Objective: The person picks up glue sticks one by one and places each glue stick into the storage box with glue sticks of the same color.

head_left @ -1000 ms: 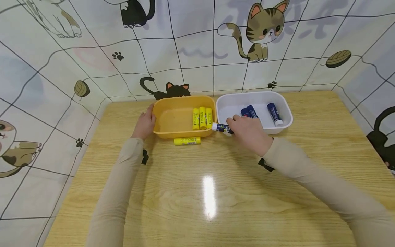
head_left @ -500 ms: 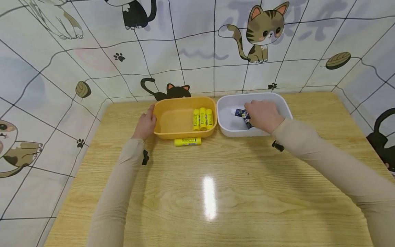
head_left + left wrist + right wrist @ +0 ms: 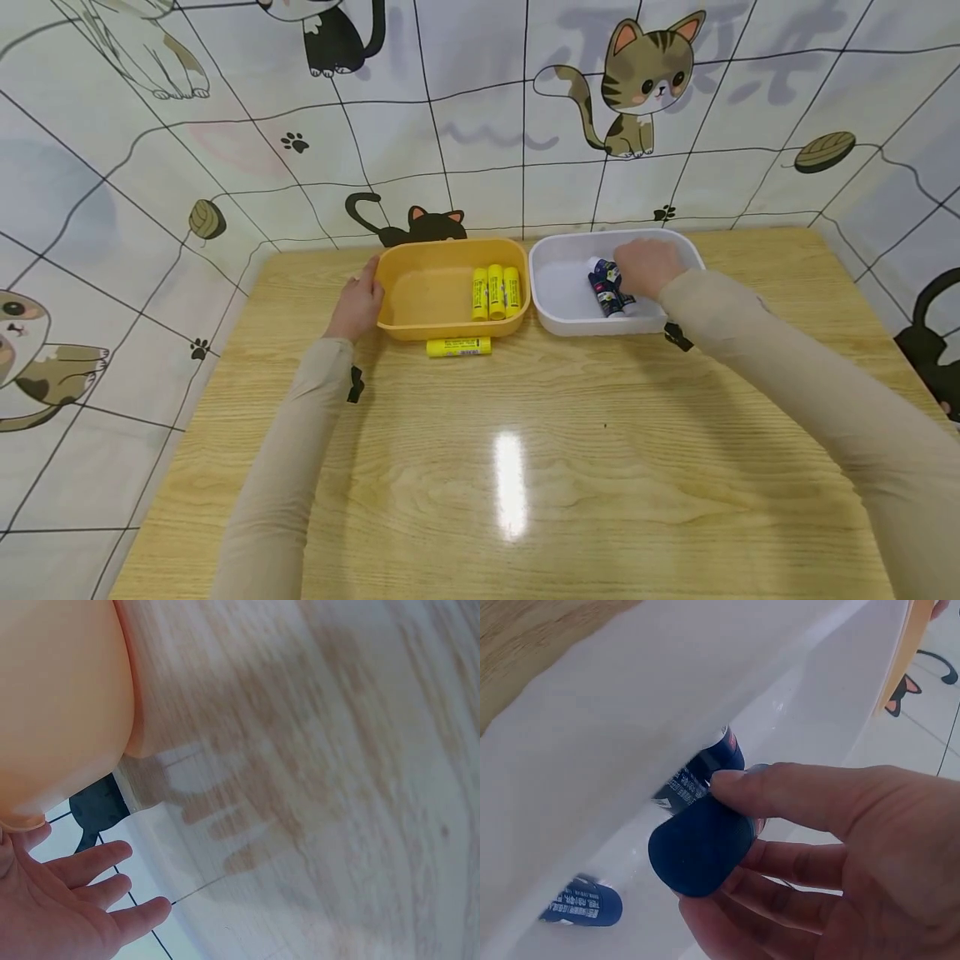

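Note:
My right hand (image 3: 651, 267) is inside the white bin (image 3: 562, 317), holding a blue glue stick (image 3: 701, 847) between thumb and fingers. Its rounded blue end faces the right wrist camera. Blue glue sticks (image 3: 604, 297) lie just beneath and beside it, and another glue stick (image 3: 589, 901) rests apart in the bin. My left hand (image 3: 356, 302) touches the left rim of the orange-yellow bin (image 3: 420, 292). In the left wrist view its fingers (image 3: 97, 862) stretch out loosely; how the thumb lies is not clear. Three yellow glue sticks (image 3: 496, 292) stand side by side within that bin.
A single yellow glue stick (image 3: 459, 347) lies on the wooden table (image 3: 420, 467) against the front of the orange-yellow bin. Both bins sit side by side at the table's back edge, near a wall (image 3: 480, 167) printed with cats.
My right hand has carried a blue glue stick from the white bin's front left rim back and rightward into the bin. The left hand has stayed at its rim.

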The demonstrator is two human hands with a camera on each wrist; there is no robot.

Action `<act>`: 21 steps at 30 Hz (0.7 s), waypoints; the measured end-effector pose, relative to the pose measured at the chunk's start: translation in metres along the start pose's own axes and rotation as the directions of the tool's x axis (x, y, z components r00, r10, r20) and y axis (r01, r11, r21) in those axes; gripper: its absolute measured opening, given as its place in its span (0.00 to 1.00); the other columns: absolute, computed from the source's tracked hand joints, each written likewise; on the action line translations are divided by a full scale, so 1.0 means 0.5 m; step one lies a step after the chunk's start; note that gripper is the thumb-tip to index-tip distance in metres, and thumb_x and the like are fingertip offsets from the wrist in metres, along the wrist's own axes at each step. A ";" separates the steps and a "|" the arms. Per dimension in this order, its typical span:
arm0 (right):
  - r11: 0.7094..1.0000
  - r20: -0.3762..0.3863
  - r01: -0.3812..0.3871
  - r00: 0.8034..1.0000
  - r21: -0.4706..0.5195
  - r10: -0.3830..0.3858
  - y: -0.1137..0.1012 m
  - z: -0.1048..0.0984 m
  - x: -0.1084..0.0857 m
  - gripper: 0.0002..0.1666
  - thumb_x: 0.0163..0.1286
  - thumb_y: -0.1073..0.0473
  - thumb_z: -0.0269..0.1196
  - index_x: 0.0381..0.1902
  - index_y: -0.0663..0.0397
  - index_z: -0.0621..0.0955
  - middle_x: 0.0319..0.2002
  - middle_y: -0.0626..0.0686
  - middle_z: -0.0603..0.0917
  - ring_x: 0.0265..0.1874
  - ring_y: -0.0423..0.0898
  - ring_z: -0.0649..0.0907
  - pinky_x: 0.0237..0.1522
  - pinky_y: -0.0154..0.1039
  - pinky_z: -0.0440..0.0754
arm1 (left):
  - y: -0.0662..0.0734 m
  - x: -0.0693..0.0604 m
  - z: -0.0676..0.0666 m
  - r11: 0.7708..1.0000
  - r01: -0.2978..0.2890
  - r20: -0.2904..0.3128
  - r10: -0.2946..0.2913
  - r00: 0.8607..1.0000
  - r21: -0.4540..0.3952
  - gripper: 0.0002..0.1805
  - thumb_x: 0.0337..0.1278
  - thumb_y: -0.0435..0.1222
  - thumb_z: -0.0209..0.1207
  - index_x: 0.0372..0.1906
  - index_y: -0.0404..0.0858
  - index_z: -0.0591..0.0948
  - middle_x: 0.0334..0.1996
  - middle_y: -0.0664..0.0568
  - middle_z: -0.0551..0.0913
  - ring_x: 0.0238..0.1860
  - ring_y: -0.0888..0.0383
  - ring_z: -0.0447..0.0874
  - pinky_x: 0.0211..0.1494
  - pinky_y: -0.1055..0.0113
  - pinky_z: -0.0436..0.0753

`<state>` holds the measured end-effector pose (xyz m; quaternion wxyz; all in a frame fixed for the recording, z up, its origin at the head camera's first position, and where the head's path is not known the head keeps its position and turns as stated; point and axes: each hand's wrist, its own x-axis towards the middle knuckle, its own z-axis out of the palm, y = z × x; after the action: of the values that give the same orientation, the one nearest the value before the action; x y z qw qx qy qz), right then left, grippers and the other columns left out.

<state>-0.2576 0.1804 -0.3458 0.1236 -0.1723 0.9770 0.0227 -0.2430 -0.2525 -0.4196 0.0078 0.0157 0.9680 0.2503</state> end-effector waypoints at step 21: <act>0.996 0.030 -0.062 0.998 0.071 0.060 -0.011 -0.007 0.016 0.18 0.65 0.51 0.60 0.21 0.58 0.74 0.23 0.57 0.76 0.24 0.52 0.75 0.28 0.50 0.76 | 0.001 -0.002 0.001 1.000 -0.015 -0.016 0.015 1.000 0.008 0.28 0.75 0.36 0.35 0.76 0.37 0.51 0.53 0.24 0.74 0.64 0.28 0.62 0.67 0.41 0.60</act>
<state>-0.2640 0.1724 -0.3446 0.1427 -0.1376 0.9801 -0.0063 -0.2419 -0.2518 -0.4200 -0.0021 0.0210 0.9689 0.2465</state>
